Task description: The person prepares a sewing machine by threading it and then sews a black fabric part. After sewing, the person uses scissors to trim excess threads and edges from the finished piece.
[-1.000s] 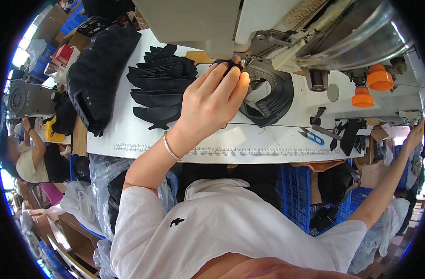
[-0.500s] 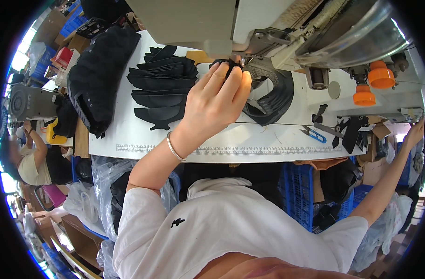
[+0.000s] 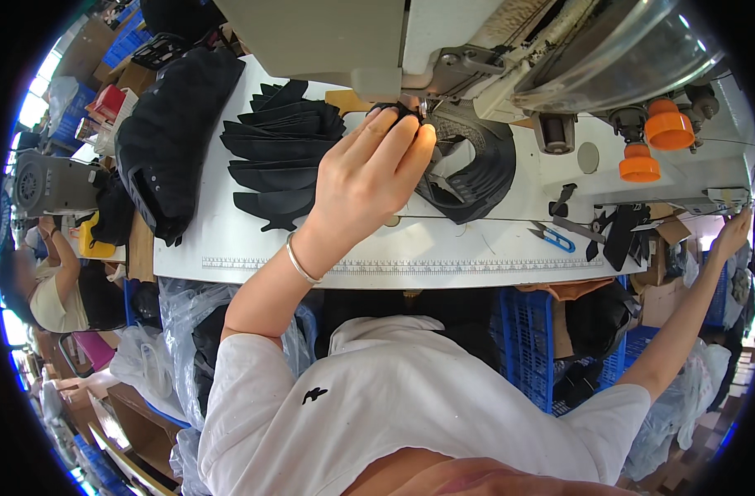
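My left hand (image 3: pixel 365 172) reaches up to the needle area of the sewing machine (image 3: pixel 417 103), its bent fingers pressed together on a small black piece (image 3: pixel 388 108) that they mostly cover. Touching the work area just right of the fingers lies a black curved part (image 3: pixel 486 178) with a mesh section and an opening in its middle. Left of my wrist, several black cut pieces (image 3: pixel 274 147) are fanned out in overlapping stacks. Far to the right, my right hand (image 3: pixel 733 235) is raised at the end of the machine; its fingers are too small and hidden to read.
A large black padded item (image 3: pixel 175 140) lies on the table's left end. Blue thread snips (image 3: pixel 552 238) and black straps (image 3: pixel 625 236) rest at the right. A ruler strip (image 3: pixel 468 269) runs along the front edge. Orange knobs (image 3: pixel 639 164) jut out. Another person (image 3: pixel 59 289) works far left.
My left hand has shifted slightly left at the needle, still on the black piece. The whole view has moved a little; my right hand stays at the machine's end.
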Demonstrator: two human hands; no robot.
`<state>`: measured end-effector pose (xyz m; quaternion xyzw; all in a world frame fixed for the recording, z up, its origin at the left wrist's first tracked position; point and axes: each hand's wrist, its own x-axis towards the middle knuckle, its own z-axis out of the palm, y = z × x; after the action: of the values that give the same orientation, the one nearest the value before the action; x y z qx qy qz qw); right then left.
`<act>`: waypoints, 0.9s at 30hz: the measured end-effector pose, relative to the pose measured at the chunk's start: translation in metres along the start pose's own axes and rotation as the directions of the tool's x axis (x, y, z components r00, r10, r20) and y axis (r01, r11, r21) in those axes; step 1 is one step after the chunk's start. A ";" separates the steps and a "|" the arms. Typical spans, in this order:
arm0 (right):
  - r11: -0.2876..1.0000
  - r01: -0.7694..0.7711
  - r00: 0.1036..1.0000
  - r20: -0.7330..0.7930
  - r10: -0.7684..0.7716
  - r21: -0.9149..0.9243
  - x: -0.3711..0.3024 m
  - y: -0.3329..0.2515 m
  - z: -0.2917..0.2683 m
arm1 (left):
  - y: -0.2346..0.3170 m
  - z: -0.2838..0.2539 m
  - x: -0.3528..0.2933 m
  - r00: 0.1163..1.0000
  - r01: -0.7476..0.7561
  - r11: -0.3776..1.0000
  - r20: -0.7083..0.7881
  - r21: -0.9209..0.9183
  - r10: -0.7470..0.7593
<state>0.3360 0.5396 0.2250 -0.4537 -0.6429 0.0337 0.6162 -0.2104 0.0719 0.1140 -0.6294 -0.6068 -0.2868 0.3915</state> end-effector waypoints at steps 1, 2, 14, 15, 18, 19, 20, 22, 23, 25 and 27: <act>1.000 -0.010 1.000 0.005 0.010 -0.009 0.002 0.002 -0.002 | 0.000 -0.001 0.000 1.000 0.006 1.000 0.006 -0.005 -0.006; 1.000 -0.021 1.000 0.010 0.021 -0.018 0.005 0.005 -0.005 | -0.001 0.000 0.001 1.000 -0.003 1.000 -0.004 -0.019 0.003; 0.994 -0.060 0.995 0.078 0.067 -0.088 0.014 -0.034 -0.009 | -0.016 0.005 0.001 0.997 -0.067 0.996 -0.032 -0.057 0.065; 0.997 -0.050 0.995 0.087 0.054 -0.052 0.016 -0.026 -0.012 | -0.017 0.005 0.001 0.997 -0.068 0.996 -0.029 -0.065 0.066; 0.999 -0.030 0.998 0.061 0.030 0.009 0.017 -0.006 -0.017 | -0.018 0.005 0.003 0.997 -0.076 0.995 -0.033 -0.071 0.074; 0.999 -0.051 0.997 0.055 0.050 0.015 0.013 -0.008 -0.013 | -0.018 0.005 0.003 0.996 -0.080 0.995 -0.033 -0.065 0.078; 0.997 -0.071 0.996 0.049 0.070 0.020 0.010 -0.011 -0.010 | -0.017 0.003 0.003 0.999 -0.053 0.996 0.000 -0.066 0.054; 0.997 -0.058 0.997 0.045 0.056 0.056 0.004 -0.006 -0.006 | -0.013 -0.002 0.001 0.998 -0.001 0.998 0.064 -0.070 0.006; 0.996 -0.051 0.998 0.042 0.048 0.072 0.001 -0.005 -0.006 | -0.014 -0.002 0.001 0.998 0.002 0.997 0.066 -0.076 0.003; 0.996 -0.038 0.999 0.024 0.037 0.076 -0.004 -0.006 -0.004 | -0.014 -0.002 0.001 0.997 0.007 0.996 0.072 -0.086 -0.001; 0.995 -0.029 0.999 0.024 0.027 0.091 -0.007 -0.008 0.000 | -0.020 0.002 0.001 0.999 -0.048 0.993 0.008 -0.106 0.049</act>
<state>0.3309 0.5303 0.2241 -0.4335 -0.6413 0.0769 0.6284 -0.2303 0.0731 0.1170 -0.6653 -0.5776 -0.3054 0.3612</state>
